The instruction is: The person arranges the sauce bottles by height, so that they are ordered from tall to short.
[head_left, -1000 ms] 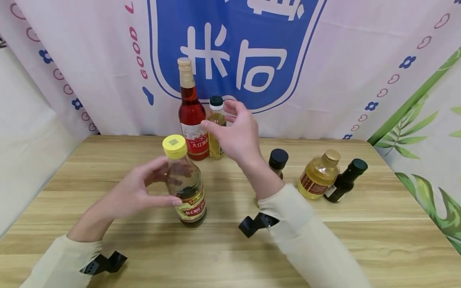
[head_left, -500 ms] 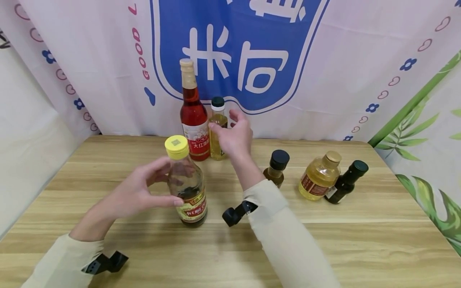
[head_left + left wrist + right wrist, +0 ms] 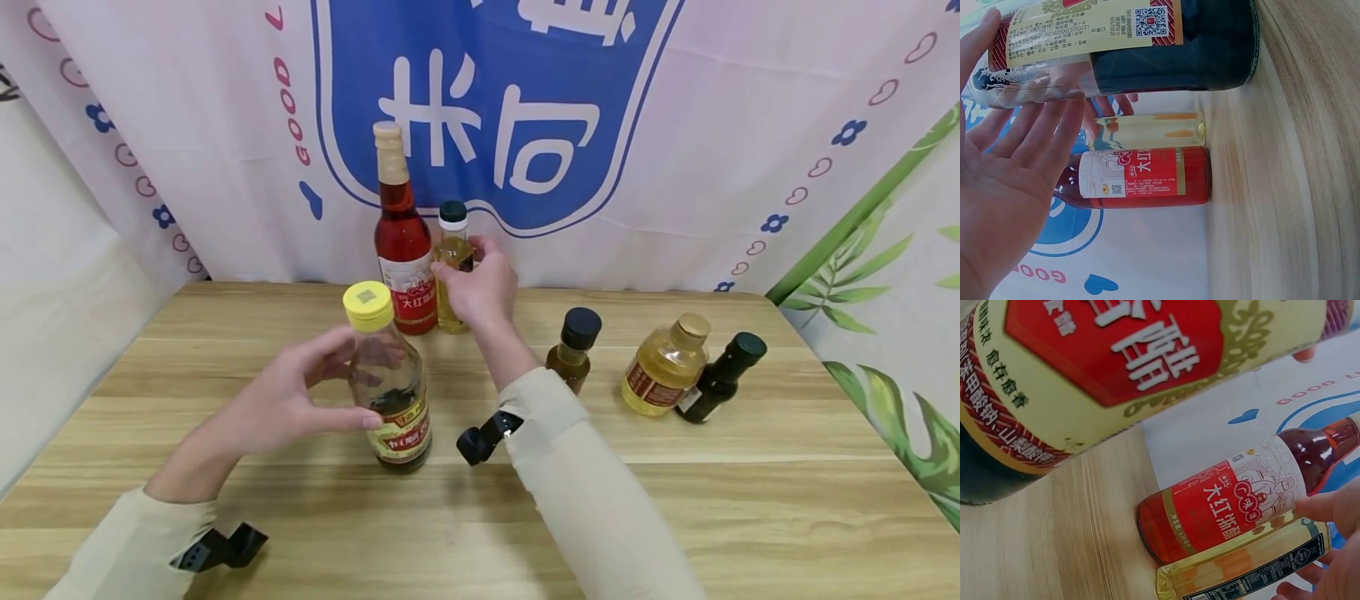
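My left hand (image 3: 285, 396) reaches round a vinegar bottle (image 3: 401, 425) with a yellow cap, its thumb along the front label and its fingers behind the glass. That bottle stands upright, part full of dark liquid. Farther back, my right hand (image 3: 486, 287) holds a slim bottle of pale yellow liquid (image 3: 448, 312) with a dark green cap. In the right wrist view, the right thumb (image 3: 1319, 506) lies on one side of this slim bottle and the fingers on the other. A tall red vinegar bottle (image 3: 405, 242) stands close at its left.
Right of my right forearm stands a black-capped bottle (image 3: 570, 362), partly hidden by the sleeve. Beyond it are a squat yellow oil bottle (image 3: 663, 371) and a small dark green bottle (image 3: 716, 383). A printed curtain (image 3: 600, 250) hangs behind the wooden table (image 3: 750, 500).
My right hand has come left and lower onto the slim green-capped bottle, its fingers closing in around it. The left hand has stayed round the yellow-capped vinegar bottle.
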`<act>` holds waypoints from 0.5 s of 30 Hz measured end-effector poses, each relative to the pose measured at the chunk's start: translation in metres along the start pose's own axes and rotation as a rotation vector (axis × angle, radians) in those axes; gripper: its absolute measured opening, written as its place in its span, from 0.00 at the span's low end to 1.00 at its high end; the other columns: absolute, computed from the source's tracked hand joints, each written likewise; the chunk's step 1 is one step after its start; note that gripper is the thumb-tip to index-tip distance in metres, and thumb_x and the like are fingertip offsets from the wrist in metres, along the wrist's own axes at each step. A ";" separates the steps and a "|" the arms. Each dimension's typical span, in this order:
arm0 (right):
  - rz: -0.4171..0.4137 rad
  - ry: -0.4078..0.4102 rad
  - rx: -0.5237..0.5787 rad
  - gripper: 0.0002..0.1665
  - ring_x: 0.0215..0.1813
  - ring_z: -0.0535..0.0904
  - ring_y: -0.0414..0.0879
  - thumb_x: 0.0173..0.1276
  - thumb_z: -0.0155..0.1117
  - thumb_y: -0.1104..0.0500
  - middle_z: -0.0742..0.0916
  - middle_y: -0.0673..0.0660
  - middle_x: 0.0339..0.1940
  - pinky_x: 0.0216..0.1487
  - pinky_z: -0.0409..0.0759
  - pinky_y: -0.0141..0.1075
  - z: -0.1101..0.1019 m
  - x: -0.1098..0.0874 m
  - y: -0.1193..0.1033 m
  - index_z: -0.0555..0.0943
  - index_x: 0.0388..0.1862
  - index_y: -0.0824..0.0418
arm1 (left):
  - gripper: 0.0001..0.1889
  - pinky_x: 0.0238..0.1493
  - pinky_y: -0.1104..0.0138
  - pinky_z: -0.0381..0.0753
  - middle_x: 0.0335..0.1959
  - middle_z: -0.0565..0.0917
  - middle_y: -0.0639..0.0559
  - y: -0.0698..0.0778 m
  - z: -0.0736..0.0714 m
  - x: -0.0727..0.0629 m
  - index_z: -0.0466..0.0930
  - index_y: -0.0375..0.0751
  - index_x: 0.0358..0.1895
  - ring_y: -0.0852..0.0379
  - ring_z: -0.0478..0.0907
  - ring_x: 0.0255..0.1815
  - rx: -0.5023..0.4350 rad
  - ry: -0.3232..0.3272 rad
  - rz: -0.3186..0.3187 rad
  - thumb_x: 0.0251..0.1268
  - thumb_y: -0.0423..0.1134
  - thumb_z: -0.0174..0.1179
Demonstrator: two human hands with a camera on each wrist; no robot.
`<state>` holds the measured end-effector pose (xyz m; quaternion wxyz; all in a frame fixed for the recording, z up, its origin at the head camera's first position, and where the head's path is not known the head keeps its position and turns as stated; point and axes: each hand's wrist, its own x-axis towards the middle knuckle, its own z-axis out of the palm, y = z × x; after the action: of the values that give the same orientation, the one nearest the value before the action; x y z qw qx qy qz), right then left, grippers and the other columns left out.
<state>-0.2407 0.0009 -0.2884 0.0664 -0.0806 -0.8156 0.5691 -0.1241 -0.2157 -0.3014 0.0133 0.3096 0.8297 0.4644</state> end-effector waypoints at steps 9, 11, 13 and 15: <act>0.016 0.034 -0.022 0.31 0.67 0.81 0.53 0.70 0.77 0.53 0.86 0.57 0.65 0.71 0.82 0.49 0.001 -0.002 -0.002 0.78 0.69 0.54 | 0.34 0.62 0.70 0.86 0.63 0.85 0.47 0.001 0.000 0.000 0.76 0.43 0.68 0.66 0.83 0.60 0.002 0.001 -0.007 0.58 0.32 0.78; 0.019 0.038 -0.003 0.30 0.68 0.81 0.53 0.70 0.77 0.54 0.86 0.56 0.66 0.72 0.82 0.49 0.001 -0.002 -0.003 0.78 0.69 0.55 | 0.33 0.61 0.70 0.86 0.63 0.85 0.47 0.001 0.000 0.000 0.76 0.43 0.68 0.66 0.83 0.60 0.001 0.001 -0.003 0.58 0.32 0.78; 0.023 0.038 0.014 0.30 0.69 0.81 0.53 0.71 0.76 0.55 0.85 0.57 0.66 0.73 0.82 0.50 0.001 -0.003 -0.002 0.78 0.69 0.56 | 0.33 0.62 0.70 0.86 0.63 0.85 0.47 0.001 0.000 0.000 0.77 0.43 0.68 0.66 0.83 0.60 -0.001 -0.001 -0.004 0.58 0.32 0.78; 0.023 0.041 0.031 0.30 0.70 0.81 0.54 0.71 0.76 0.56 0.85 0.57 0.67 0.73 0.81 0.50 0.000 -0.004 -0.002 0.78 0.69 0.57 | 0.33 0.62 0.70 0.86 0.63 0.85 0.47 0.001 0.001 0.000 0.77 0.43 0.68 0.66 0.83 0.60 -0.001 -0.002 -0.004 0.59 0.32 0.78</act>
<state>-0.2364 -0.0003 -0.2866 0.0781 -0.1005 -0.8041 0.5807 -0.1236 -0.2146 -0.3012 0.0155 0.3084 0.8301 0.4643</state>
